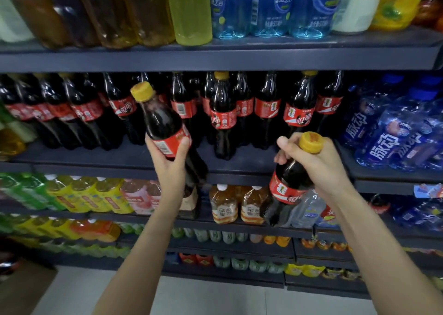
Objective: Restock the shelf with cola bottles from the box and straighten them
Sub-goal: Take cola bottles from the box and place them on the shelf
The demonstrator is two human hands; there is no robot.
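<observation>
Both forearms up: our left hand [167, 157] grips one cola bottle [165, 125] at the label, tilted; right hand [309, 161] wraps a second bottle [286, 187] at the neck. Risk: tilted bottle topples the standing row [223, 115] on the shelf [134, 155]; neck grip could slip.

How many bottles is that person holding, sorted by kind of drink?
Cola: 2, the left bottle in the left hand and the right bottle in the right hand
Other drinks: 0
Total: 2
</observation>
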